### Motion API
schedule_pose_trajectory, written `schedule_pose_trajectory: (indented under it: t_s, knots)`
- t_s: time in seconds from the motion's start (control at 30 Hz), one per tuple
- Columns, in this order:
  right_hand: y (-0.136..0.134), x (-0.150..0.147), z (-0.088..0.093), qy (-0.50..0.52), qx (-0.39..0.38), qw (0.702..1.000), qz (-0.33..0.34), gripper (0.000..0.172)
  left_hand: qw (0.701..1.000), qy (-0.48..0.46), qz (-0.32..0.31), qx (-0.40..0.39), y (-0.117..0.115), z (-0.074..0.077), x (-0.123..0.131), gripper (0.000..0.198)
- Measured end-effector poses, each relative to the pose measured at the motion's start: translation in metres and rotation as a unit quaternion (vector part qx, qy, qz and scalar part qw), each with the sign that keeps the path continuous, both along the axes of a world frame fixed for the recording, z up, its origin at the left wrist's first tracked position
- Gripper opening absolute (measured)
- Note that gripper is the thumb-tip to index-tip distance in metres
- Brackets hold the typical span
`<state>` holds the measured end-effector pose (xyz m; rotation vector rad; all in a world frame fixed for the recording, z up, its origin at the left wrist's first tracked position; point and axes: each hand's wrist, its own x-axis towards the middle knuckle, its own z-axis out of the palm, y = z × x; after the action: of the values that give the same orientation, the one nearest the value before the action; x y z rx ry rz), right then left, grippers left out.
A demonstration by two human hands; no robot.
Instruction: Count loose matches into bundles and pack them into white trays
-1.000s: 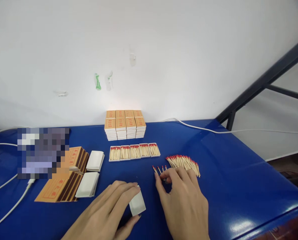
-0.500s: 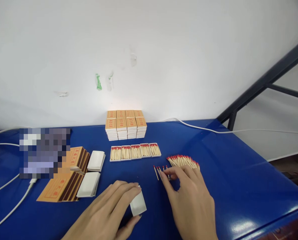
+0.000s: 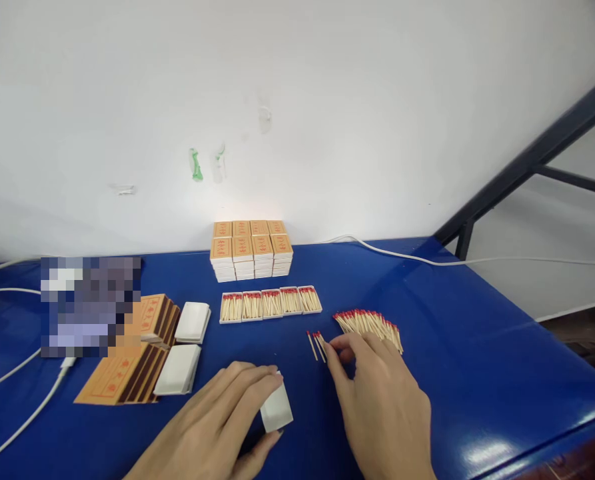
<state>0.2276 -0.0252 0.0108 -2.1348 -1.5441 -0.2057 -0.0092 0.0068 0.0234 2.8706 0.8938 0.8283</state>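
My left hand [image 3: 227,410] is closed around a small white open matchbox tray [image 3: 277,407], its fingers along the far side and its thumb at the near end. My right hand [image 3: 382,393] is low over the table with thumb and forefinger bent together. Whatever lies between those fingertips is hidden. Just left of them a few loose red-headed matches [image 3: 315,345] lie on the blue surface. Behind the right hand's knuckles spreads a pile of matches [image 3: 370,323], partly covered by the hand. Several trays filled with matches [image 3: 271,304] stand in a row farther back.
Closed matchboxes [image 3: 252,248] are stacked by the wall. To the left are white tray stacks [image 3: 178,370], flattened orange box sleeves [image 3: 114,380] and a blurred-out object [image 3: 90,303] with white cables [image 3: 32,413]. Another cable [image 3: 402,255] crosses the back right, near a dark metal frame [image 3: 507,180].
The matches seen at my right fingertips before are now out of sight there, and that hand has shifted slightly right. My left hand and the tray look unmoved.
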Motion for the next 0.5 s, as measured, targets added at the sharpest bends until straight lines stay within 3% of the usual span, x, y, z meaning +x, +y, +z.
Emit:
schedule_pose_trajectory:
  t_s: [0.2, 0.37, 0.5]
  knots:
    - [-0.001, -0.003, 0.007, 0.012, -0.007, 0.999, 0.043, 0.053, 1.0, 0.005, 0.0, 0.002, 0.001, -0.001, -0.001, 0.034]
    - [-0.001, 0.011, 0.011, -0.052, 0.049, 0.997, -0.007, 0.044, 1.0, 0.005, -0.01, -0.004, 0.0, -0.002, -0.001, 0.035]
    - [0.004, 0.018, 0.006, -0.093, 0.063, 0.994, -0.003, 0.042, 1.0, 0.001, -0.005, 0.0, 0.001, -0.001, 0.0, 0.033]
